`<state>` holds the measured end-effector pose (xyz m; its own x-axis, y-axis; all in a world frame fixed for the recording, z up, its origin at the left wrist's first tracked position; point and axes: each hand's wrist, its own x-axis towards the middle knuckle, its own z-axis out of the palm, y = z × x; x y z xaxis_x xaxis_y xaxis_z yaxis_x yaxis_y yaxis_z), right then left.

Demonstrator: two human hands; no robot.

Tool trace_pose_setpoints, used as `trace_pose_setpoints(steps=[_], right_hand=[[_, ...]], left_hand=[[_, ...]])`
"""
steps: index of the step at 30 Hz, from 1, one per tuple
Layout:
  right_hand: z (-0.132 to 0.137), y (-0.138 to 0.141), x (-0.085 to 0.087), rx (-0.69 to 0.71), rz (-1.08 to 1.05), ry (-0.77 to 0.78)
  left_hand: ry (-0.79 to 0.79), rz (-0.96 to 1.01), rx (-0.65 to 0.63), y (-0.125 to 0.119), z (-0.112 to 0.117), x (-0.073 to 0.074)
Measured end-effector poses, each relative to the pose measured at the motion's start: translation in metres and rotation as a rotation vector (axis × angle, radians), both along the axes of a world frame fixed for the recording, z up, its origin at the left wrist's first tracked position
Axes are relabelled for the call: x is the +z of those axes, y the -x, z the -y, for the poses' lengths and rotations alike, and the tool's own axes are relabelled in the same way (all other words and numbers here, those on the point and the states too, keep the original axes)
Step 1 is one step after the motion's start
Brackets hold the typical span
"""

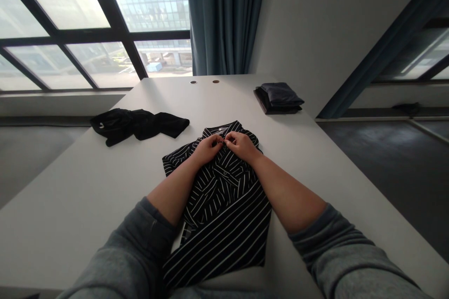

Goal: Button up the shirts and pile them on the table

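A black shirt with white stripes point(224, 196) lies flat on the white table, front up, with its collar at the far end. My left hand point(207, 148) and my right hand point(240, 145) meet at the shirt's collar point(234, 127). Their fingertips pinch the cloth at the top of the button strip. Any button there is hidden by my fingers. A breast pocket with a button shows just below my right hand. Grey sleeves cover both my forearms up to just short of the wrists' bare skin, and they rest near the table's near edge.
A crumpled black garment point(138, 124) lies on the white table point(87, 187) to the left. A folded dark stack of clothes point(278, 97) sits at the far right. Two small round holes point(204, 81) mark the far end, beyond which stand a window and blue curtain.
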<state>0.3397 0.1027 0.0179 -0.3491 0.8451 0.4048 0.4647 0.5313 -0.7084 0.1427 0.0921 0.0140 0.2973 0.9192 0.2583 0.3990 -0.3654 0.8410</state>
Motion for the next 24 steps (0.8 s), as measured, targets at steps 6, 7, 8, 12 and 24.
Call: trace_pose_setpoints(steps=[6,7,8,12,24], right_hand=[[-0.001,-0.001,-0.001,-0.015,-0.040,0.075],[-0.001,-0.002,0.000,-0.024,-0.043,0.088],[-0.001,-0.002,0.000,-0.035,-0.047,0.100],[-0.001,-0.004,0.003,-0.069,-0.089,0.132],[-0.011,-0.007,-0.006,0.022,-0.414,0.254]], left_hand=[[0.097,0.156,-0.066,-0.001,-0.003,-0.003],[0.120,0.190,-0.066,-0.001,-0.003,-0.003],[0.139,0.219,-0.063,-0.001,-0.004,-0.004],[0.137,0.264,-0.030,0.001,-0.007,-0.006],[-0.033,-0.079,-0.047,0.004,0.006,0.008]])
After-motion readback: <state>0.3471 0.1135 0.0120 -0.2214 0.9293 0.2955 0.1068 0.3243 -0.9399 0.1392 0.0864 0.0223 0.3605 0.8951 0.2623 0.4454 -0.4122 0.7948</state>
